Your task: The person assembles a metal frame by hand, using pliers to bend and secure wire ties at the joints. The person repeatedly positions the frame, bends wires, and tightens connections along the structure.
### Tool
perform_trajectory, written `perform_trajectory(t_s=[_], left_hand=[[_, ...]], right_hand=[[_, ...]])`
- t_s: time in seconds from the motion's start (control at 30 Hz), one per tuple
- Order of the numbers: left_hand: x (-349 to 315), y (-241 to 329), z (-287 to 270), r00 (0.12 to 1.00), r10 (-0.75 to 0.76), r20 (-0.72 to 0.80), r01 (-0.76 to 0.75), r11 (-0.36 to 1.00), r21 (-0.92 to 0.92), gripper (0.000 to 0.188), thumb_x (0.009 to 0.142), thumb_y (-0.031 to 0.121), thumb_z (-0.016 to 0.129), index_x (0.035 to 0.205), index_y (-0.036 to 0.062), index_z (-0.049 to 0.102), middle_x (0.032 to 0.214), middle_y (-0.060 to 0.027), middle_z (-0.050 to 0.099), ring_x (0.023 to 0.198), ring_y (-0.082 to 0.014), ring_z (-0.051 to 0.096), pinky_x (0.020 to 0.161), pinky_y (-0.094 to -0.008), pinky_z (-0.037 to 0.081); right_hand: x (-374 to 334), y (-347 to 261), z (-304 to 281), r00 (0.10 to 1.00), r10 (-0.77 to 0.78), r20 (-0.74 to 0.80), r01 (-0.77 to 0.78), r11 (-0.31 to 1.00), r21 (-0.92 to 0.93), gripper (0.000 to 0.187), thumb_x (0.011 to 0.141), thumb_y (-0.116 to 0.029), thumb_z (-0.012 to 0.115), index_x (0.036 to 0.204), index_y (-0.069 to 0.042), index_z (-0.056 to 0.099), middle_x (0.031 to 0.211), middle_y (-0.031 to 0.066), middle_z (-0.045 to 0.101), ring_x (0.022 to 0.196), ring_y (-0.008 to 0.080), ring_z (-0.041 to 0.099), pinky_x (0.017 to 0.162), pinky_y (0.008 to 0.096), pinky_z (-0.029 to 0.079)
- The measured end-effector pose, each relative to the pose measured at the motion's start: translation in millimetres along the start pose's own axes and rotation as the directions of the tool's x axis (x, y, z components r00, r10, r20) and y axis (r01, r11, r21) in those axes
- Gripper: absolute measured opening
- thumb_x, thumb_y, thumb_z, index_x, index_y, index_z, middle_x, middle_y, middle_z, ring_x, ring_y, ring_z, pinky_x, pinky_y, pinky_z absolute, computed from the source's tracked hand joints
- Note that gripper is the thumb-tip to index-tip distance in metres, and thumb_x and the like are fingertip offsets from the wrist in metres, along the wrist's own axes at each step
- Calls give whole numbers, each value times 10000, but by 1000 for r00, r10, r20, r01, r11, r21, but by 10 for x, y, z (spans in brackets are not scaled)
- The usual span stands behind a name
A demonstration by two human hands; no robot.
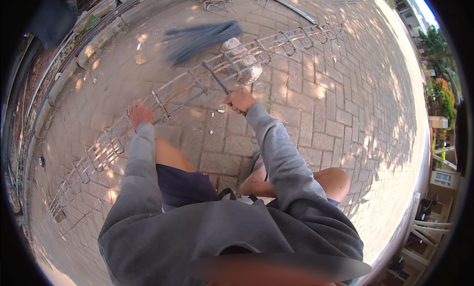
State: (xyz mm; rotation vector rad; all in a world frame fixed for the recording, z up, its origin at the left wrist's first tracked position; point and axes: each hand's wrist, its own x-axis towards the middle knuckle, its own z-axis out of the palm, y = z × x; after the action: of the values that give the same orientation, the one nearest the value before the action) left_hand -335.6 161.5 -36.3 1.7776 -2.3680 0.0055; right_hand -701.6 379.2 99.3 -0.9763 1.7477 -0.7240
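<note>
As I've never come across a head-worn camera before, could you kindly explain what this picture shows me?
Certainly. There is no machine here: a person works with two bare hands. The single picture comes from a wide fisheye camera on the person's head, looking down, so straight edges bend near the rim.

A long metal cage of bars and bent loops stretches diagonally above the paving; a rough stone appears beneath it. Beyond lies a bundle of dark wires.

The left grip is at the cage, though its fingers are hard to make out. The right grip is closed around a dark, thin rod, whose far end reaches the cage.
</note>
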Motion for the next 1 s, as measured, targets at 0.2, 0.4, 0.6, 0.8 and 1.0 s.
perform_trajectory(t_s=[0.2, 0.4, 0.6, 0.8, 1.0], left_hand=[[-18, -22, 15, 1000, 8, 19, -8, 999, 36, 296, 886, 169, 602, 1162, 79, 662, 1232, -133, 659, 1225, -330, 580, 1098, -461, 410], [-39, -38, -46, 994, 32, 105, -45, 991, 122, 337, 876, 189, 620, 1189, 76, 671, 1260, -134, 653, 1267, -324, 567, 1140, -447, 388], [-88, 23, -111, 998, 34, 44, -36, 997, 63, 395, 887, 200, 609, 1257, 71, 657, 1309, -147, 636, 1318, -336, 538, 1189, -458, 349], [-92, 114, -127, 997, -17, -69, 18, 1000, 8, 346, 917, 192, 562, 1228, 74, 658, 1287, -133, 649, 1297, -333, 550, 1170, -462, 364], [-56, 150, -251, 999, -33, 21, 33, 999, -2, 332, 926, 200, 555, 1215, 74, 660, 1291, -134, 645, 1298, -324, 546, 1174, -455, 355]], right_hand=[[-40, -213, -15, 976, 117, -183, -101, 991, 91, 224, 865, -89, 712, 693, -20, 586, 569, 52, 509, 417, 157, 448, 391, 340, 321], [199, 145, -75, 912, 386, -136, -244, 779, 577, 254, 843, -91, 725, 679, -2, 552, 574, 50, 507, 435, 149, 460, 399, 349, 342], [11, 156, 399, 941, 66, -333, -42, 996, 78, 170, 813, -115, 744, 776, 22, 651, 583, 57, 542, 463, 140, 491, 451, 318, 371], [-474, -274, 520, 996, 32, 79, -52, 962, 267, 206, 818, -144, 745, 802, 45, 663, 596, 25, 518, 528, 118, 492, 491, 316, 386], [-104, -311, 672, 962, 179, 207, -257, 850, 460, 226, 912, -81, 691, 729, -55, 560, 576, -28, 439, 440, 62, 390, 399, 289, 248]])
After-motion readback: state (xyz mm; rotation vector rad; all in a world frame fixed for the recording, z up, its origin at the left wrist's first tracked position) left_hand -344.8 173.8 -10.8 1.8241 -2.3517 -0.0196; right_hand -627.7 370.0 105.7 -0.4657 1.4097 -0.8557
